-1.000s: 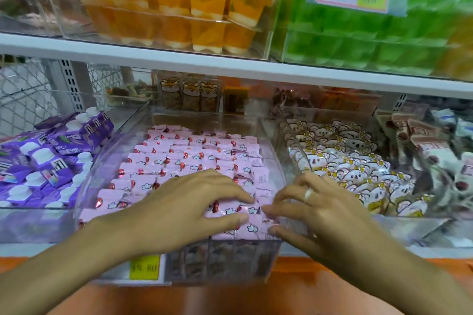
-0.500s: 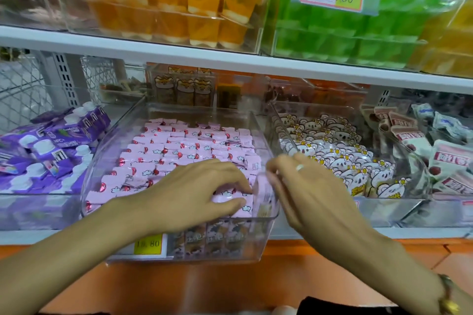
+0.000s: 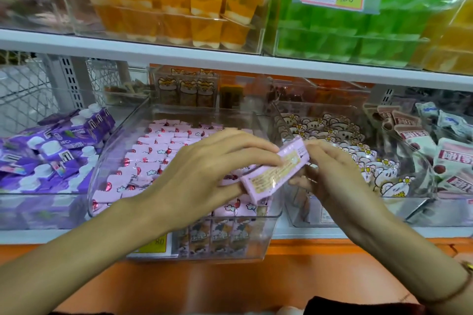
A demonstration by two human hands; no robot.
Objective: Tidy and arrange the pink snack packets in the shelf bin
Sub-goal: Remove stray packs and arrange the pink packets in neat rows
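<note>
Far left of the shelf (image 3: 179, 55): a clear bin heaped with purple packets (image 3: 51, 156), white caps showing. Next along, the clear shelf bin (image 3: 268, 227) juts past the shelf's front edge; pink snack packets (image 3: 158, 158) lie in overlapping rows across it, reaching the back wall, with a yellow price tag (image 3: 156, 245) at its front left corner. Left hand (image 3: 204, 174) hovers over the bin's front half, fingers stretched toward the right, fingertips pinching one end of a stack of pink packets (image 3: 275, 170) held up above the bin's front right corner, printed label side facing up. Right hand (image 3: 337, 176) meets it from the other side, fingers curled round the stack's far end; a bracelet (image 3: 460, 281) shows on that wrist. Right again, a bin of white cartoon-animal packets (image 3: 358, 161), then white-and-maroon packets (image 3: 435, 161) at the far right. Upper shelf: orange jelly cups (image 3: 179, 7) left, green jelly cups (image 3: 345, 33) right, each with an 8.60 tag.
</note>
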